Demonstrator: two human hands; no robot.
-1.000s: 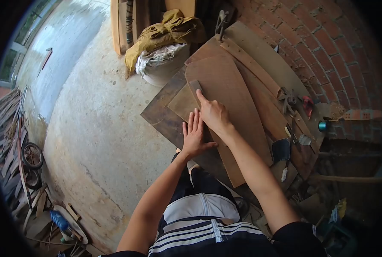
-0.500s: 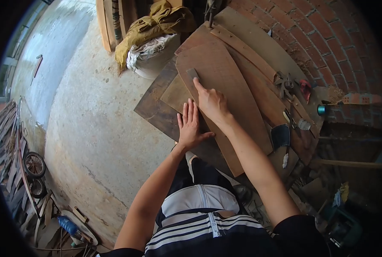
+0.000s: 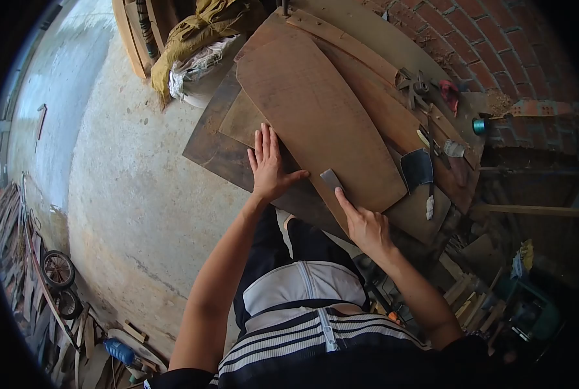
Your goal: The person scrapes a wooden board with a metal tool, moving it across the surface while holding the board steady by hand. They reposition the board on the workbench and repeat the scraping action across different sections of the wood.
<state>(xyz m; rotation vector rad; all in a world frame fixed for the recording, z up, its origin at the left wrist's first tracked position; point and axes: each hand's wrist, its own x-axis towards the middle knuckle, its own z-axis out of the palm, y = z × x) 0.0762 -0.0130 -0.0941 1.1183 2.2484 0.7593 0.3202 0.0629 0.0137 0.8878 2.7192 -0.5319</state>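
Note:
A large brown wooden board (image 3: 331, 113) with a curved right side lies across other boards on the work surface. My left hand (image 3: 271, 174) is flat at the board's left edge, with its thumb stretched toward the board and nothing in it. Near the board's close end, my right hand (image 3: 369, 230) grips a flat metal scraper (image 3: 330, 179). Its index finger is stretched along the tool, and the other fingers are curled under. Most of the tool's rear part is hidden by the hand.
Right of the board are a dark curved plate (image 3: 418, 171), a teal spool (image 3: 478, 126) and a red item (image 3: 449, 96). A covered white sack (image 3: 205, 81) stands behind. A brick wall (image 3: 474, 45) borders the right; wheels (image 3: 58, 269) and scrap wood lie left.
My right hand has drawn the scraper from the board's far part down toward my body. My left hand stays at the left edge. The camera view has shifted slightly.

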